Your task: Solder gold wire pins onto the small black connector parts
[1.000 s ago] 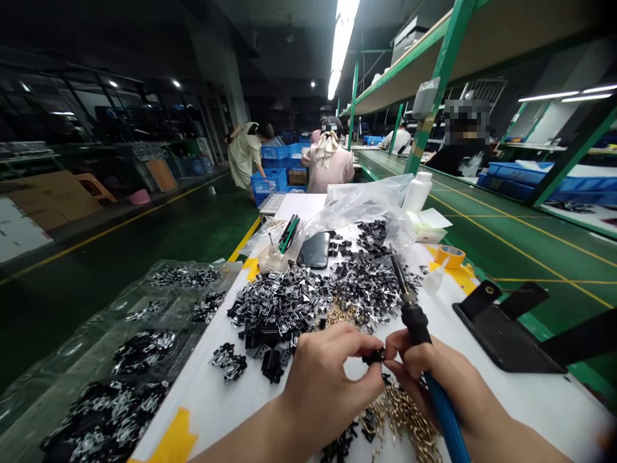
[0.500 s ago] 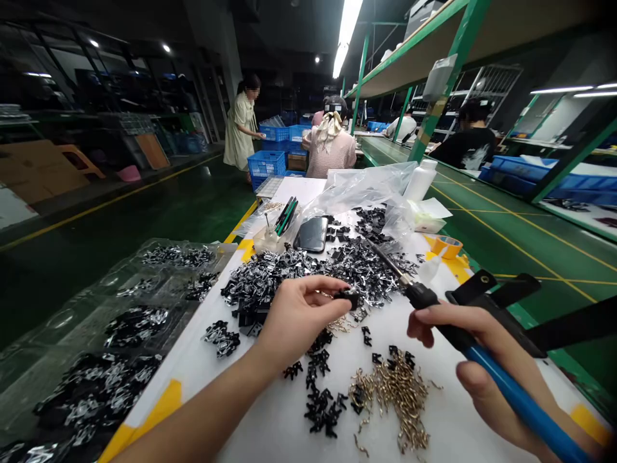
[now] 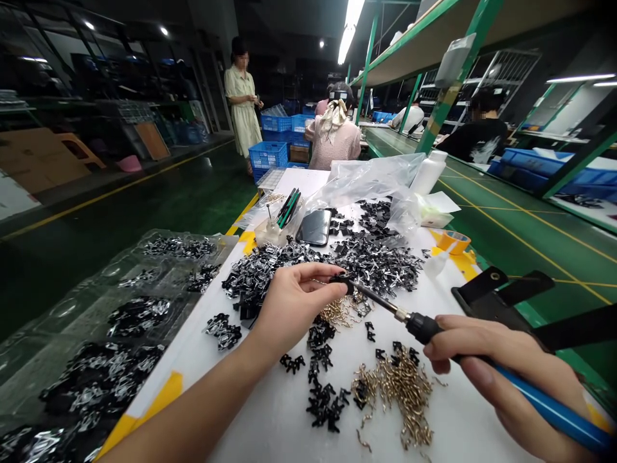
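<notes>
Between thumb and fingers, my left hand point(image 3: 294, 299) pinches a small black part point(image 3: 341, 280) above the white tabletop. My right hand point(image 3: 501, 366) is wrapped round a soldering iron point(image 3: 424, 326) with a black grip and blue handle. The iron's tip reaches the black part at my left fingertips; whether they touch is too small to tell. Behind my left hand spreads a heap of black and silver parts point(image 3: 380, 263). Brass-coloured curved pieces point(image 3: 405, 392) and loose black pieces point(image 3: 325, 405) lie nearer to me.
A phone point(image 3: 314, 227), a white bottle point(image 3: 429, 172), orange tape point(image 3: 454, 242) and a plastic bag point(image 3: 371, 177) sit farther back. Clear trays of parts point(image 3: 139, 315) stand left. At right is a black metal stand point(image 3: 501, 296). Several people are beyond the table.
The iron's tip has moved left and down to the black part in my left hand. My left hand has shifted slightly left and up. The standing person has straightened up.
</notes>
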Tool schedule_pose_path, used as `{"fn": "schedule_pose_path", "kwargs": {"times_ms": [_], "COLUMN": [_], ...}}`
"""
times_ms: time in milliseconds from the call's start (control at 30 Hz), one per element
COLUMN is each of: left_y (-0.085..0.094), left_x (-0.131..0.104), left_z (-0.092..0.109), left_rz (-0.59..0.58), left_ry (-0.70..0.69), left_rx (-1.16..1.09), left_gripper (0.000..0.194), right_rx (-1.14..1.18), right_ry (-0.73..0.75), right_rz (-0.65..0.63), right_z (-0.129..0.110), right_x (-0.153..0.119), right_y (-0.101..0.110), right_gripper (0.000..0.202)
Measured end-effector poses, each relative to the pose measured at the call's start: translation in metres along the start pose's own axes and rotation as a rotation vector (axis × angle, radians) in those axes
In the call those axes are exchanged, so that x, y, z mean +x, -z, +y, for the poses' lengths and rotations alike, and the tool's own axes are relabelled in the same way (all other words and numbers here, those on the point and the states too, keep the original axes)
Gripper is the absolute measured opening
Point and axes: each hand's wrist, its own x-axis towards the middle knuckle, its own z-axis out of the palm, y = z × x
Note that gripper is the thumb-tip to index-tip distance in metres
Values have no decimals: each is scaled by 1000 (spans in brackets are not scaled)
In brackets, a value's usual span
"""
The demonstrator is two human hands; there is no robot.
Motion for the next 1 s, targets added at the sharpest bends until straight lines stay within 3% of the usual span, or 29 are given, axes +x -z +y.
{"fn": "schedule_pose_path", "kwargs": {"times_ms": [233, 533, 767, 1000], "left_y": [1, -1, -2, -5], "left_x": [-4, -5, -4, -2], "left_z": [1, -6, -3, -7], "left_rz": [-27, 20, 39, 35], "left_ry": [59, -31, -18, -98], "left_rx": [30, 112, 89, 94], "left_gripper": [36, 34, 34, 36], "right_rx": [19, 10, 55, 140], "right_ry": [-68, -123, -154, -174], "right_rz": [-60, 30, 17, 3], "right_z": [5, -4, 0, 4], "right_x": [-10, -1, -4, -17], "right_y": [-1, -1, -2, -4], "right_gripper": [19, 18, 18, 21]}}
